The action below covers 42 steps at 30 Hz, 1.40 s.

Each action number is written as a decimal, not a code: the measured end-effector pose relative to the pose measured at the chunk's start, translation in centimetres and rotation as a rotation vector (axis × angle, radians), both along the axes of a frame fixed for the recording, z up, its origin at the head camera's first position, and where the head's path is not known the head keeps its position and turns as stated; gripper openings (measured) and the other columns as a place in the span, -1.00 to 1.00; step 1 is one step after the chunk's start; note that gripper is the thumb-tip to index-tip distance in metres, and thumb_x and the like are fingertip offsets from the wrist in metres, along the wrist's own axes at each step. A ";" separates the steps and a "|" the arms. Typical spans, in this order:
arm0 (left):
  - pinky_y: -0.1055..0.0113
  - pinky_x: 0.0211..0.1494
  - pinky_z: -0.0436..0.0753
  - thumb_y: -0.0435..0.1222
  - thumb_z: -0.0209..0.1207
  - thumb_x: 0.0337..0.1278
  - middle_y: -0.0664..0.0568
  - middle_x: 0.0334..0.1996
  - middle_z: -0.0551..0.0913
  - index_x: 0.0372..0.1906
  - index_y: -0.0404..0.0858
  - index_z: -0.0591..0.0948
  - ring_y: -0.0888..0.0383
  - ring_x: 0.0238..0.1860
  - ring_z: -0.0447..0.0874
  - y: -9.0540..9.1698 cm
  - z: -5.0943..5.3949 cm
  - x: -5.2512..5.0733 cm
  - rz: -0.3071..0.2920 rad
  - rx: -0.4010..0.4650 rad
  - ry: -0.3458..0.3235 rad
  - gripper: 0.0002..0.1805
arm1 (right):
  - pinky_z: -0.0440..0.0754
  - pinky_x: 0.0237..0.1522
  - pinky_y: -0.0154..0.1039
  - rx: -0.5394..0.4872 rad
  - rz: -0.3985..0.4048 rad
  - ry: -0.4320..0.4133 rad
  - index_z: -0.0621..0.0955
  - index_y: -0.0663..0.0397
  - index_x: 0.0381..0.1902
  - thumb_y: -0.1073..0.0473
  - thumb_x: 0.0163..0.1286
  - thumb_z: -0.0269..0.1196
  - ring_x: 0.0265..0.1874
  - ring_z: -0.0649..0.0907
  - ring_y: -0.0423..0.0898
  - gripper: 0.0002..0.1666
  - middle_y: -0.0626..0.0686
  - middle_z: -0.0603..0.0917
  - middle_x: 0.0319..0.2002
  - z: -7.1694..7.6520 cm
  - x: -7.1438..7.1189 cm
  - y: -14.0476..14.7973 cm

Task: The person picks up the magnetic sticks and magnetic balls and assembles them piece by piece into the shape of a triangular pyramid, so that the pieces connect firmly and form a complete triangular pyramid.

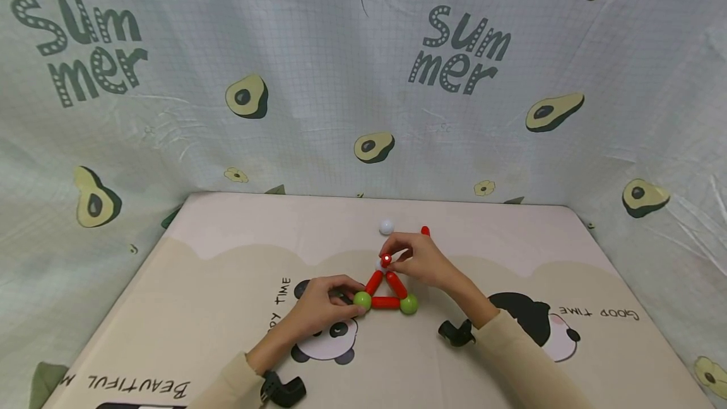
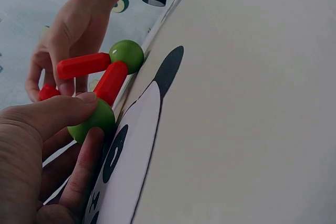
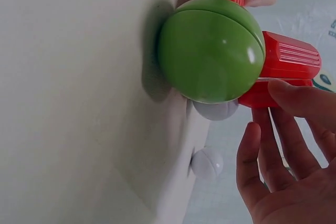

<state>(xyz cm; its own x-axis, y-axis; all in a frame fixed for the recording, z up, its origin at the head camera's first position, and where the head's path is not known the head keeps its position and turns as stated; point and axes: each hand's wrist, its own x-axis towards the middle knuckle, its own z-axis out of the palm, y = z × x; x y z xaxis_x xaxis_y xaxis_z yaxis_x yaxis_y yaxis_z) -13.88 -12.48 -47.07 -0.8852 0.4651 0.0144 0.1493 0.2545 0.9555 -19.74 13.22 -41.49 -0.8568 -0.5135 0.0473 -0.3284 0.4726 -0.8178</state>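
A triangle of red rods, with the bottom rod (image 1: pixel 385 303) between two green balls, lies on the table. My left hand (image 1: pixel 325 303) pinches the left green ball (image 1: pixel 362 300) between thumb and fingers, also seen in the left wrist view on that green ball (image 2: pixel 100 121). The right green ball (image 1: pixel 409 304) is untouched. At the far corner is a white ball (image 3: pixel 216 109), partly covered in the head view. My right hand (image 1: pixel 421 260) pinches a further red rod (image 1: pixel 386 260) at this white ball, standing up from it.
Another white ball (image 1: pixel 387 227) sits behind the right hand. A red rod (image 1: pixel 425 231) shows beyond that hand, partly hidden. The table (image 1: pixel 227 320) ends at a hanging printed cloth (image 1: pixel 318 93) at the back.
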 end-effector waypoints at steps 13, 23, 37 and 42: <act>0.43 -0.31 0.76 -0.25 0.51 0.09 -0.13 -0.18 0.75 0.01 -0.19 0.76 0.24 -0.39 0.78 0.1 0.0 0.0 -0.001 0.009 -0.007 -0.65 | 0.69 0.02 -0.31 0.025 0.028 0.006 0.75 0.13 -0.03 0.36 0.34 0.37 -0.02 0.71 -0.03 -0.75 -0.01 0.80 -0.11 -0.3 0.0 0.2; 0.42 -0.29 0.76 -0.25 0.50 0.10 -0.12 -0.18 0.76 0.00 -0.17 0.76 0.23 -0.38 0.79 0.3 0.1 -0.1 -0.002 -0.004 -0.004 -0.66 | 0.70 0.03 -0.28 0.031 0.024 0.000 0.74 0.12 -0.07 0.37 0.33 0.34 -0.03 0.71 -0.04 -0.77 -0.02 0.79 -0.13 -0.2 -0.2 0.6; 0.45 -0.29 0.75 -0.24 0.51 0.09 -0.10 -0.17 0.75 0.01 -0.17 0.76 0.23 -0.38 0.78 0.4 0.1 -0.2 0.003 -0.012 0.005 -0.65 | 0.70 0.00 -0.32 0.016 -0.039 0.030 0.71 0.15 -0.02 0.38 0.36 0.34 -0.01 0.74 0.02 -0.75 0.17 0.77 -0.04 0.8 -1.0 2.5; 0.44 -0.30 0.75 -0.25 0.51 0.09 -0.11 -0.18 0.75 0.01 -0.17 0.76 0.25 -0.40 0.79 0.3 0.1 -0.2 0.006 -0.002 0.014 -0.65 | 0.73 -0.04 -0.25 0.030 -0.167 0.081 0.71 0.14 -0.04 0.35 0.37 0.34 -0.08 0.74 0.01 -0.78 0.22 0.77 -0.04 1.7 -2.6 4.3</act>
